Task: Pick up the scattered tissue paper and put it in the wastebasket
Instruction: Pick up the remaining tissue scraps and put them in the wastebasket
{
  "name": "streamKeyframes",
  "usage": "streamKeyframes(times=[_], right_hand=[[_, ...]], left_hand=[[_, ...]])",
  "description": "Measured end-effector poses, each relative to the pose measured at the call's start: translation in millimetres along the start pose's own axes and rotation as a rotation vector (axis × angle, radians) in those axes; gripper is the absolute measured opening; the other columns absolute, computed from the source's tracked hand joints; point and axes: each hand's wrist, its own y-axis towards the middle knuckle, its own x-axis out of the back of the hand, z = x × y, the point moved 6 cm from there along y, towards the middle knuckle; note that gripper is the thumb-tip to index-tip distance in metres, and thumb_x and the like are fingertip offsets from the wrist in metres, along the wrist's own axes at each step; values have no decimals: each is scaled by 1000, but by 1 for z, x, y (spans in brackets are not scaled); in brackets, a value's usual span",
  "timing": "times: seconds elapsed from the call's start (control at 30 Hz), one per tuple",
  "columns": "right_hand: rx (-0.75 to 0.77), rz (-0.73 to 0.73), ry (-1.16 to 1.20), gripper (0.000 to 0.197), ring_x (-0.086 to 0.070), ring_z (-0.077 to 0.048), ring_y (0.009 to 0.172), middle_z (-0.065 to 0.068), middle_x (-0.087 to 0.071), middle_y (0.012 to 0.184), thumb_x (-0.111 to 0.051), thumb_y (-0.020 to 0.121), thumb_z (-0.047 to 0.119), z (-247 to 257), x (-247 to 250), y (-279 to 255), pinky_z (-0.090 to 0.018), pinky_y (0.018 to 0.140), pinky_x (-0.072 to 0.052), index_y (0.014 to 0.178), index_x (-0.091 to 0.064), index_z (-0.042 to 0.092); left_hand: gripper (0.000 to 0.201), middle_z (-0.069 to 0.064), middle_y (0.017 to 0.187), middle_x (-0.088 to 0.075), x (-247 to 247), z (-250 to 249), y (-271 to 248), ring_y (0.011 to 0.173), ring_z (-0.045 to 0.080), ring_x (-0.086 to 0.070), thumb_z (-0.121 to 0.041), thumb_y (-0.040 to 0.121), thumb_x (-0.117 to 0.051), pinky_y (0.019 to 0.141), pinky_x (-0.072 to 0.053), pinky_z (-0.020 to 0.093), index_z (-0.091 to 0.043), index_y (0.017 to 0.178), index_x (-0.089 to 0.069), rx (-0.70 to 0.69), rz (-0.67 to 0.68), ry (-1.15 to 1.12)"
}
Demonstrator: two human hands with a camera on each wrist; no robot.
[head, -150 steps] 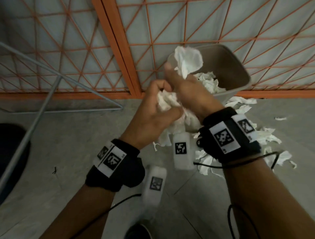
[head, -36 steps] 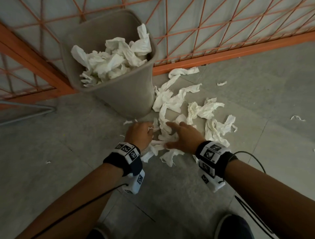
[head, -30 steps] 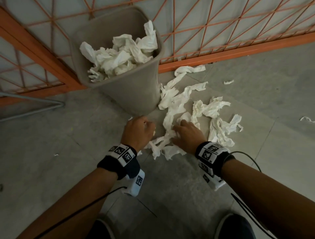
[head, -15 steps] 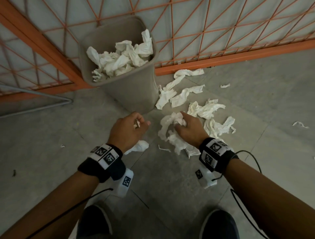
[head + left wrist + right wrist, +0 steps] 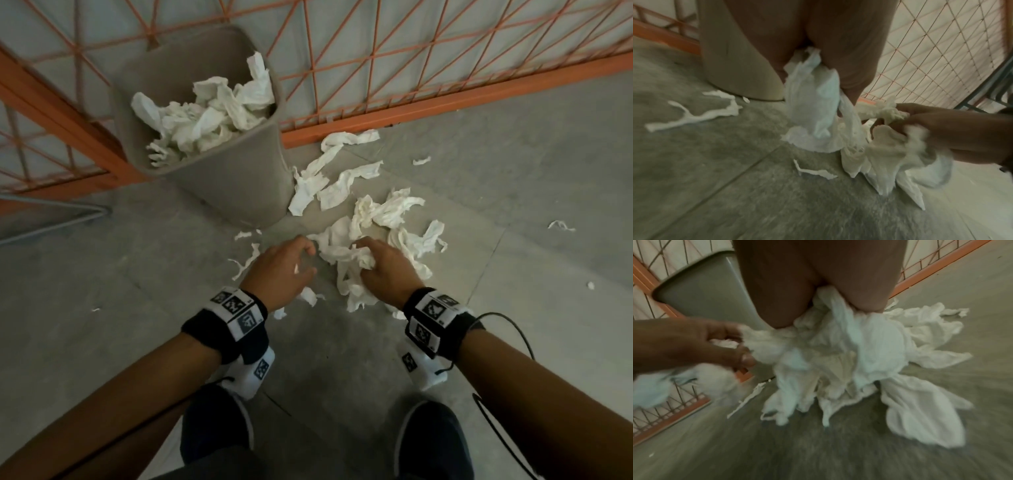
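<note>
White tissue paper (image 5: 387, 212) lies scattered on the grey floor to the right of a beige wastebasket (image 5: 236, 171) that is heaped with more tissue. My right hand (image 5: 373, 260) grips a crumpled bundle of tissue (image 5: 838, 353) that hangs from its fingers just above the floor. Close beside it on the left, my left hand (image 5: 291, 260) holds a smaller tissue wad (image 5: 813, 100) in its curled fingers. Both hands are low, in front of the wastebasket's base.
An orange mesh fence (image 5: 445, 61) with an orange bottom rail runs behind the wastebasket. A grey metal frame (image 5: 51, 222) lies on the floor at the left. Small tissue shreds (image 5: 246, 260) lie left of my hands. My two dark shoes (image 5: 215, 428) stand below.
Both hands have gathered tissue off the floor and drawn together in front of the wastebasket. The right hand's bundle has grown. The pile nearest me has thinned.
</note>
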Motion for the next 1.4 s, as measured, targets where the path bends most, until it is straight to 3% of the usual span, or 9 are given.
streamKeyframes(times=[0.23,0.4,0.53,0.67,0.83,0.97,1.07,1.17,1.4], right_hand=[[-93,97,-294,66,-49,-29,114,-5,-43,128,-64,76,54,-36,-37,-23,-41,92,-48,131,-42,25],[-75,71,-248,52,-49,-33,116,-8,-51,132,-64,81,36,-42,-38,-23,-42,94,-46,128,-49,16],[-20,-9,-109,54,-54,-33,113,-9,-59,125,-65,77,25,-40,-29,-27,-38,93,-45,129,-54,16],[-10,-163,94,26,-57,-25,83,2,-53,91,-58,73,17,-31,-10,-34,-28,67,-37,98,-59,11],[-92,-257,271,21,-57,-9,66,7,-64,73,-54,82,4,-29,8,-31,-13,58,-39,77,-64,22],[-162,-247,240,20,-57,-17,71,2,-64,74,-58,87,29,-26,24,-25,-21,59,-39,70,-60,20],[-227,-285,194,44,-58,-20,69,-2,-65,70,-53,87,55,-32,36,-18,-30,59,-41,73,-64,15],[-262,-368,119,30,-60,-25,82,-3,-64,91,-51,91,47,-42,44,-10,-32,72,-44,98,-64,20],[-264,-215,-180,55,-60,-37,109,-5,-33,147,-57,90,31,-66,20,-3,-47,88,-51,141,-36,30]], left_hand=[[62,4,133,-52,-62,-6,41,113,27,-56,-36,91,-58,91,-50,44,-34,145,-27,-80,237,181],[22,3,118,-56,-80,5,50,101,28,-59,-24,90,-55,81,-51,42,-20,111,-59,-146,205,216],[16,0,97,-50,-82,0,48,81,26,-57,-25,81,-63,66,-50,41,-15,77,-51,-248,139,173],[16,-5,103,-50,-75,-19,41,80,18,-56,-25,80,-65,66,-49,35,-11,84,-57,-331,47,48],[15,-3,80,-58,-52,-27,35,73,23,-60,-9,83,-62,62,-46,31,-13,97,-56,-221,-71,-112],[15,8,78,-66,-10,10,21,69,27,-61,-17,87,-59,60,-47,32,-11,101,-58,-106,-309,-95],[31,14,97,-70,9,70,12,88,31,-65,-34,88,-60,70,-49,33,-12,110,-57,194,-418,-56],[46,15,111,-68,2,119,5,101,35,-64,-40,86,-62,83,-53,41,-13,122,-53,395,-355,-7],[18,16,100,-63,-8,122,-5,91,33,-62,-16,86,-63,76,-46,35,-4,99,-63,264,-341,23]])
